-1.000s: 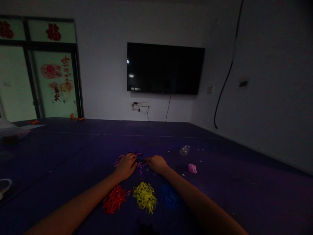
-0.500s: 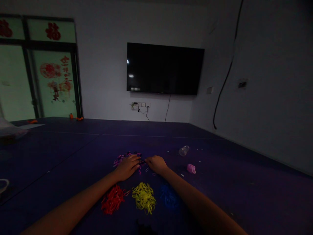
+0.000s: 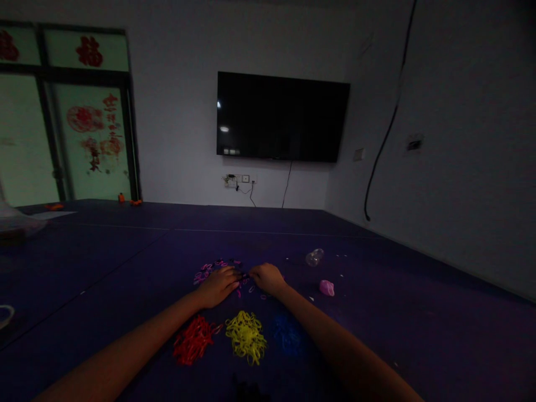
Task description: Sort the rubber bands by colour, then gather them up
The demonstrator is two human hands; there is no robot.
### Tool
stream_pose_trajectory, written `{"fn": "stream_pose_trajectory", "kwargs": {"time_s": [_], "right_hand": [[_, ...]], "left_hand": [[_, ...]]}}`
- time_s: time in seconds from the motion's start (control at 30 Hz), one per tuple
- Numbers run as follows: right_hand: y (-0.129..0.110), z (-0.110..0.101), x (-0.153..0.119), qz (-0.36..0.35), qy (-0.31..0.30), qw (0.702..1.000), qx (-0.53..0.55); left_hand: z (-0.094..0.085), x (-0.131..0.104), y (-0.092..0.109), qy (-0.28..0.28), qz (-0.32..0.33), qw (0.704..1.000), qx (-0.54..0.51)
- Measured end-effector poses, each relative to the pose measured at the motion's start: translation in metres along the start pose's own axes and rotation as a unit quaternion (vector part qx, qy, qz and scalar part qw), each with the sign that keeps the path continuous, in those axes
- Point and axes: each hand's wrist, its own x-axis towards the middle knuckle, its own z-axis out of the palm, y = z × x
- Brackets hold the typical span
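My left hand (image 3: 218, 286) lies palm down over a loose spread of pink, purple and black elastic bands (image 3: 205, 272), its fingers stretched out. Across from it, my right hand (image 3: 268, 278) is closed, with fingertips pinched near some dark bands. Whatever the pinch holds is too small and dim to make out. Closer to me are three heaps: red bands (image 3: 195, 340) by my left forearm, yellow bands (image 3: 246, 336) in the middle, and blue bands (image 3: 288, 335) beside my right forearm.
Right of my hands lie a crumpled pink thing (image 3: 326, 288), a clear plastic piece (image 3: 315, 257) and small white scraps. A dark shape (image 3: 249, 388) is at the bottom edge. Orange objects (image 3: 136, 202) sit by the door; a television (image 3: 282, 117) hangs on the wall.
Both hands stay almost in place over the pink, purple and black bands. The left fingers shift very slightly; the coloured heaps look the same.
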Motion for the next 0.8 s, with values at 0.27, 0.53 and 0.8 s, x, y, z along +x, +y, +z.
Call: {"fn": "stream_pose_trajectory", "kwargs": {"time_s": [0.27,0.53,0.8], "right_hand": [[-0.002,-0.003,-0.001,0.017,-0.010,1.000,-0.004],[0.002,-0.006,-0.001,0.022,-0.016,0.999,0.025],[-0.004,-0.013,-0.002,0.004,-0.041,0.998,-0.051]], "left_hand": [[-0.002,-0.001,0.003,0.031,-0.005,1.000,0.000],[0.001,-0.003,0.001,0.095,-0.025,0.995,0.002],[0.004,-0.003,-0.002,0.061,-0.023,0.998,0.004]]}}
